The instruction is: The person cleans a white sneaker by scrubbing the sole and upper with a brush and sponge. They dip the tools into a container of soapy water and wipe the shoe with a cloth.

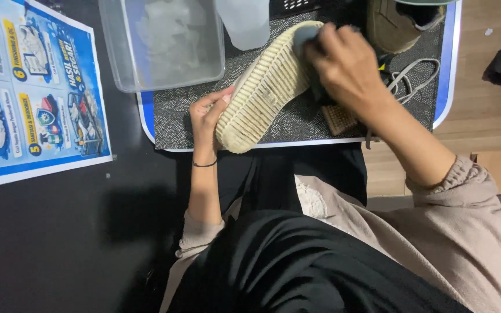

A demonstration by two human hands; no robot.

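At the centre of the frame a shoe lies sole up over a dark mat. The left hand has its grip clamped on the heel end. The right hand presses a bluish cloth against the toe. A brush lies beside it, a clear tub at upper left.

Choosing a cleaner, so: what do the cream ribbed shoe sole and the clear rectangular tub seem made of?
The cream ribbed shoe sole looks like matte rubber or foam, its moulded ridges showing grime. The clear rectangular tub looks like slightly cloudy, glossy translucent plastic, with whitish contents showing through its walls.
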